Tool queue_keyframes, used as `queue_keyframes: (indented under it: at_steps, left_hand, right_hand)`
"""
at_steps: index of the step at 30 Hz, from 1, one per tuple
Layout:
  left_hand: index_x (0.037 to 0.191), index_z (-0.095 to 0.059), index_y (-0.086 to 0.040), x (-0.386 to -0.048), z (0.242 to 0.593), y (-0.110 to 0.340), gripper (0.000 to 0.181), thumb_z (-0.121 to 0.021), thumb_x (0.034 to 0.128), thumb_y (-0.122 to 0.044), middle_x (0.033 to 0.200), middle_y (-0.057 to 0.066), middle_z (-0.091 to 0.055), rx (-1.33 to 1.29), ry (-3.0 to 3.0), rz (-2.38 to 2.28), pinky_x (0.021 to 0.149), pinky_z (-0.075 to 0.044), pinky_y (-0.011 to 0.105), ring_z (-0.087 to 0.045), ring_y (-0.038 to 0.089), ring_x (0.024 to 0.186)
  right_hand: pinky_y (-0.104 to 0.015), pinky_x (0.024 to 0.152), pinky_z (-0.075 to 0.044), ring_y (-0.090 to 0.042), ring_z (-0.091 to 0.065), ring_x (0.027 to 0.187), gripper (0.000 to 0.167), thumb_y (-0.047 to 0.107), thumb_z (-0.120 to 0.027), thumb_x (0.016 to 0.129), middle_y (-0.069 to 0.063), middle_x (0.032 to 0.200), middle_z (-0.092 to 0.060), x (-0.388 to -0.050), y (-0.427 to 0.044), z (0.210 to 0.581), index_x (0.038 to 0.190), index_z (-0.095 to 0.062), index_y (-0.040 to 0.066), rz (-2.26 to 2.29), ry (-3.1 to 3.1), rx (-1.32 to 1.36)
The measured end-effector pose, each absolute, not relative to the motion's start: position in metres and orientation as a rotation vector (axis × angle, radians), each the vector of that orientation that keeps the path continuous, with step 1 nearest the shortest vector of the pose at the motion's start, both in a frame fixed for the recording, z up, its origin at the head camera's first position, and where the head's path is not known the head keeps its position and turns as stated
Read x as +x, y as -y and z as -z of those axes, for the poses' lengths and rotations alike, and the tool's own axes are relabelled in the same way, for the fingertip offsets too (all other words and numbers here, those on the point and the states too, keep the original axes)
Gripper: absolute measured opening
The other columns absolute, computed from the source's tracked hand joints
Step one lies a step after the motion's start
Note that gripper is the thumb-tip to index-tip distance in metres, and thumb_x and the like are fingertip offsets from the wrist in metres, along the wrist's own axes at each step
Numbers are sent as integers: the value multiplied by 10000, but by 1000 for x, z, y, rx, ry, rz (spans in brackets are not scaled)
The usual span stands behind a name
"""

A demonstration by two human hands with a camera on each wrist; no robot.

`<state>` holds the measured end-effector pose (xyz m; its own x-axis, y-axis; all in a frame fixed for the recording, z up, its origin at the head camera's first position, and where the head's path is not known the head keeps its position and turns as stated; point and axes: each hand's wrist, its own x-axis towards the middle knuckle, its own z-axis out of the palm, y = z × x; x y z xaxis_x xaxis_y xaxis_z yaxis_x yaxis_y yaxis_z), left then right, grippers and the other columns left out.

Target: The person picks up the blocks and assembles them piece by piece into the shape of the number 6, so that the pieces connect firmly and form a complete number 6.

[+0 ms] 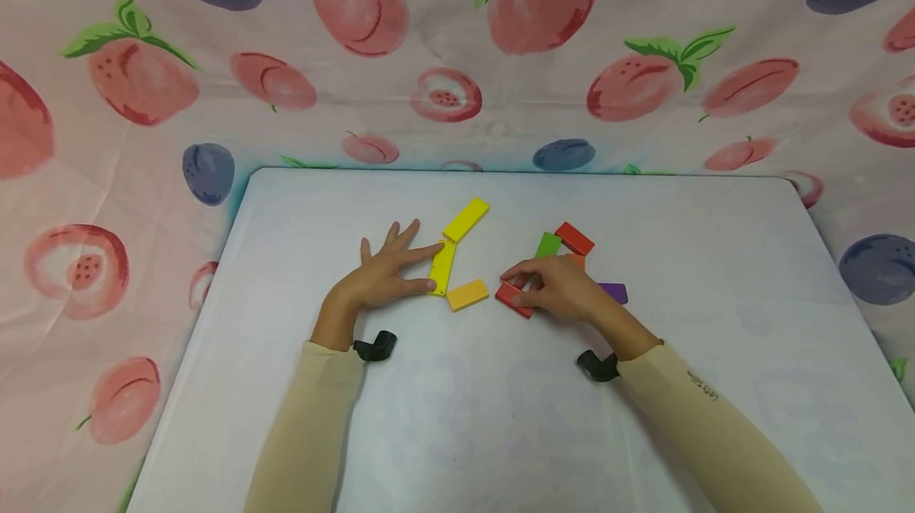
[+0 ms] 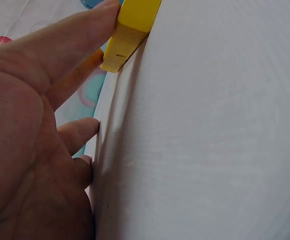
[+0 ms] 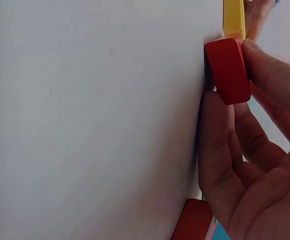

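Head view: right hand (image 1: 561, 288) grasps a red block (image 1: 514, 299) between thumb and bent fingers, thumb at the near side, fingertips over the far side. Right wrist view agrees: block sits at the tips, well clear of the palm; cannot tell whether its underside touches the white table (image 1: 457, 433). Amber block (image 1: 468, 295) lies just beside it, toward the left hand, with a gap between the two.

Left hand (image 1: 379, 276) is spread, fingers extended and not clenched. Index tip rests at the far end of a yellow block (image 1: 442, 268), thumb tip at its near end; the other fingers fan away over the table. A second yellow block (image 1: 466, 219) is set at an angle off the far end of the first.

Pose: both forearms, in beige sleeves (image 1: 307, 426), reach in from the near edge and converge, backs of hands upward. Beyond the right hand, partly covered: green block (image 1: 548, 244), orange block (image 1: 577, 261), purple block (image 1: 615, 292); also a second red block (image 1: 575, 238).
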<state>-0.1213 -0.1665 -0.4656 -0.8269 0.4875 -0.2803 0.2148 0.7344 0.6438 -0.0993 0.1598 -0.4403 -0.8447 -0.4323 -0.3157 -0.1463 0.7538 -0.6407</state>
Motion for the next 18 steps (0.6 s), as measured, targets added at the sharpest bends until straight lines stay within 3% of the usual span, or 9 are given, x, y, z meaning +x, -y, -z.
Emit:
queue_keyframes:
  at_steps: [18]
  left_hand:
    - [1543,-433,-398,-122,466,166,648,-669,948,-499,1741,-24,-7,524,-2501,-841,1149,231,694,156,278,1598]
  right_hand:
    - [-274,698,-497,-164,-579,832,356,202,-782,901,36,998,-707,-102,-155,440,1252,-747,247,829,-2497,-416]
